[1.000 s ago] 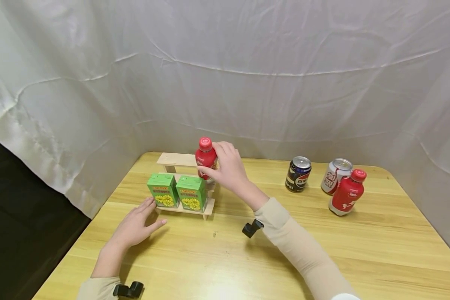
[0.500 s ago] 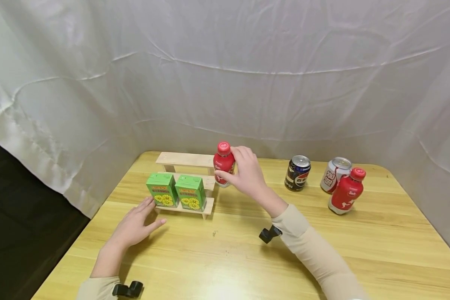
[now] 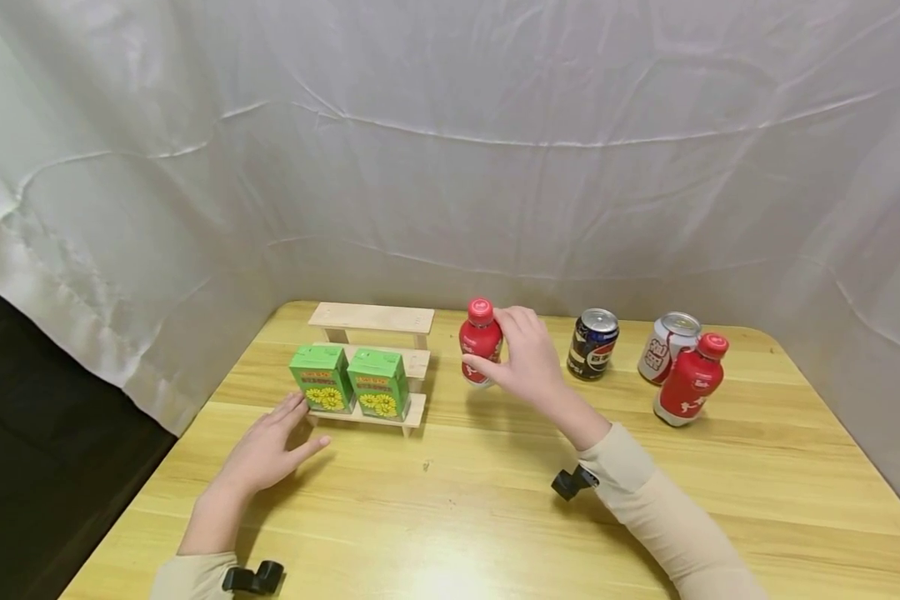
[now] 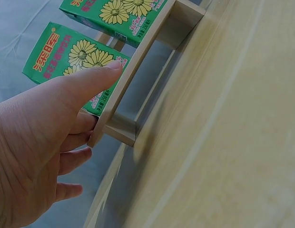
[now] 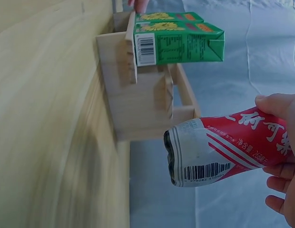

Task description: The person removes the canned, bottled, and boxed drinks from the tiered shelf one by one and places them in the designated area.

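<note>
toward the far edge of the surface (image 3: 435,521), between rack (image 3: 371,317) and black can (image 3: 593,343), the bottle (image 3: 480,340) is held near upright to the left of the right hand (image 3: 528,354), its base clear of the surface and its upper part clasped in the grip by thumb and fingers. by the rack's near left corner, well apart from the bottle, the left hand (image 3: 266,446) is held with fingers loosely extended, nothing gripped.

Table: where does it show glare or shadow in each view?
Head view: glare on the table at bottom centre, soft shadow beside the left hand; left wrist view: shadow by the wooden stand; right wrist view: soft shadow, no strong glare.
</note>
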`<state>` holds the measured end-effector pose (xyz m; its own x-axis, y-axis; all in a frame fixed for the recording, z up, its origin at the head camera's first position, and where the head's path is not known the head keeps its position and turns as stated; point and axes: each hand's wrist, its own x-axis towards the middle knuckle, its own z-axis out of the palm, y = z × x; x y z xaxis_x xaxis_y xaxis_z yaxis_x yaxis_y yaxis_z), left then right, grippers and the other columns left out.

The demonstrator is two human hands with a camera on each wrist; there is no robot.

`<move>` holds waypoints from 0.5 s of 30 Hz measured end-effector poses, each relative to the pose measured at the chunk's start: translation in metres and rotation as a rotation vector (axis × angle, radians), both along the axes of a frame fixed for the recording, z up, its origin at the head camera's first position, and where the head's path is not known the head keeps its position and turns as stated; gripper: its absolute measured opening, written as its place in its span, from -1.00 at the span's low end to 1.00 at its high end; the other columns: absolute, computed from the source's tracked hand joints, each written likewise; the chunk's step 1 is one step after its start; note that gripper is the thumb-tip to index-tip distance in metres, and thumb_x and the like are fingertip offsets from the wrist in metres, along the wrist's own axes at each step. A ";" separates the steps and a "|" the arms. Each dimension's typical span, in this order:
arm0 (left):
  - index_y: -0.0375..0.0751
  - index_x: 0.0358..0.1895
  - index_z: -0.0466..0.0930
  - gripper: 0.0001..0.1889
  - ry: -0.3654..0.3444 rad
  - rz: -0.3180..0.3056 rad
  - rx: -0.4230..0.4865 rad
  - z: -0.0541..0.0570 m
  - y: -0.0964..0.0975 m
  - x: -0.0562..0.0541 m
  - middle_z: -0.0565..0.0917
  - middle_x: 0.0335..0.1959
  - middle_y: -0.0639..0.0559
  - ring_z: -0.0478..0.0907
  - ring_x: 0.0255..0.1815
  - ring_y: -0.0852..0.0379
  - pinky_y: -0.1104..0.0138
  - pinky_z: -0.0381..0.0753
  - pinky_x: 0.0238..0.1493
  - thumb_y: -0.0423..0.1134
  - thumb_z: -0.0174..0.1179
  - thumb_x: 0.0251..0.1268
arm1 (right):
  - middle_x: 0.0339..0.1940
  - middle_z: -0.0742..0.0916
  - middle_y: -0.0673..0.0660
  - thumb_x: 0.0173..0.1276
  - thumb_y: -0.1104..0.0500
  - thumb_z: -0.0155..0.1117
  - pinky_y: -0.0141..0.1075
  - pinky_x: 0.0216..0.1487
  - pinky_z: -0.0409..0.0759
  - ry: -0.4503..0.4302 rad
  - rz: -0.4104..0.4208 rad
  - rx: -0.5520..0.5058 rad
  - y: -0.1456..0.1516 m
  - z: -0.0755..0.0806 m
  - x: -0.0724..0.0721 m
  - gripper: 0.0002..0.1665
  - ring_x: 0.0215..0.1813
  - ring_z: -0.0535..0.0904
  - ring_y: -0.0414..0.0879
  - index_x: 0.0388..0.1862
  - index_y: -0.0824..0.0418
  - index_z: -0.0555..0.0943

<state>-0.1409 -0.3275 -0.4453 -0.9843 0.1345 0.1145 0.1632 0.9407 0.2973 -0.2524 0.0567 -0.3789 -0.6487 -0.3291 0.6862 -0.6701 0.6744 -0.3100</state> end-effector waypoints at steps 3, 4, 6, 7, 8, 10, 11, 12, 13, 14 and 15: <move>-0.41 0.42 0.25 -0.11 -0.003 0.001 0.002 0.001 0.000 0.000 0.17 0.51 -0.34 0.12 0.52 -0.32 -0.25 0.15 0.45 0.29 0.09 0.30 | -0.09 0.67 0.18 0.00 -0.18 0.54 -0.01 0.10 0.50 0.018 -0.012 0.002 0.008 -0.003 0.002 -0.24 0.02 0.51 0.08 0.05 0.28 0.58; -0.42 0.42 0.25 -0.11 -0.004 0.001 0.004 0.001 0.000 0.000 0.17 0.51 -0.34 0.12 0.52 -0.32 -0.25 0.15 0.45 0.29 0.09 0.30 | -0.10 0.67 0.18 0.00 -0.18 0.54 -0.02 0.09 0.51 0.023 -0.018 0.006 0.011 -0.003 0.002 -0.24 0.02 0.51 0.08 0.04 0.27 0.58; -0.41 0.42 0.25 -0.11 -0.006 0.001 0.003 0.001 0.000 0.000 0.17 0.51 -0.34 0.12 0.52 -0.32 -0.24 0.15 0.45 0.29 0.09 0.30 | -0.10 0.68 0.17 -0.01 -0.19 0.54 -0.02 0.08 0.53 0.032 -0.025 0.011 0.016 -0.005 0.004 -0.24 0.01 0.52 0.08 0.04 0.26 0.59; -0.41 0.42 0.25 -0.11 -0.005 0.001 0.003 0.001 0.000 0.000 0.17 0.51 -0.34 0.12 0.52 -0.32 -0.24 0.15 0.45 0.29 0.09 0.30 | -0.10 0.68 0.17 -0.01 -0.19 0.54 -0.02 0.07 0.53 0.036 -0.028 0.014 0.019 -0.006 0.005 -0.24 0.01 0.53 0.07 0.04 0.26 0.59; -0.41 0.42 0.25 -0.11 -0.005 0.001 0.002 0.001 0.000 0.000 0.17 0.51 -0.34 0.12 0.52 -0.32 -0.24 0.15 0.45 0.29 0.09 0.30 | -0.10 0.68 0.17 -0.02 -0.20 0.54 -0.03 0.07 0.54 0.041 -0.030 0.015 0.021 -0.006 0.006 -0.24 0.02 0.54 0.08 0.04 0.25 0.59; -0.41 0.42 0.25 -0.11 -0.005 0.001 0.000 0.001 0.000 0.000 0.17 0.51 -0.34 0.13 0.52 -0.32 -0.24 0.16 0.45 0.29 0.08 0.30 | -0.10 0.69 0.17 -0.03 -0.20 0.54 -0.04 0.07 0.54 0.051 -0.031 0.019 0.026 -0.008 0.007 -0.24 0.02 0.55 0.08 0.04 0.25 0.59; -0.41 0.42 0.25 -0.11 -0.005 0.002 -0.001 0.001 0.000 0.000 0.17 0.51 -0.34 0.13 0.52 -0.32 -0.24 0.16 0.45 0.29 0.08 0.30 | -0.10 0.69 0.18 -0.03 -0.20 0.54 -0.04 0.07 0.54 0.055 -0.030 0.019 0.029 -0.008 0.008 -0.24 0.02 0.55 0.09 0.03 0.25 0.59; -0.41 0.42 0.25 -0.11 -0.006 0.002 0.000 0.001 0.000 0.000 0.17 0.51 -0.34 0.13 0.52 -0.32 -0.24 0.15 0.45 0.29 0.08 0.30 | -0.10 0.69 0.18 -0.04 -0.20 0.54 -0.03 0.07 0.55 0.061 -0.030 0.020 0.031 -0.009 0.009 -0.24 0.02 0.55 0.09 0.02 0.25 0.60; -0.41 0.42 0.25 -0.11 -0.007 0.002 0.001 0.001 0.000 0.000 0.17 0.51 -0.34 0.12 0.52 -0.32 -0.24 0.15 0.45 0.29 0.08 0.30 | -0.11 0.69 0.19 -0.04 -0.20 0.55 -0.03 0.06 0.55 0.066 -0.029 0.020 0.034 -0.009 0.010 -0.25 0.01 0.56 0.10 0.01 0.26 0.60; -0.41 0.42 0.25 -0.11 -0.009 0.002 0.001 0.001 0.000 0.000 0.17 0.51 -0.34 0.12 0.52 -0.32 -0.24 0.15 0.45 0.29 0.08 0.30 | -0.11 0.69 0.19 -0.05 -0.19 0.55 -0.02 0.06 0.55 0.069 -0.032 0.020 0.036 -0.010 0.011 -0.25 0.01 0.56 0.10 0.00 0.26 0.60; -0.41 0.42 0.25 -0.11 -0.011 0.002 0.003 0.001 0.000 0.000 0.16 0.51 -0.34 0.12 0.52 -0.32 -0.24 0.15 0.45 0.29 0.08 0.30 | -0.12 0.69 0.19 -0.05 -0.19 0.55 -0.01 0.06 0.55 0.071 -0.033 0.019 0.039 -0.010 0.012 -0.25 0.01 0.56 0.10 -0.01 0.27 0.60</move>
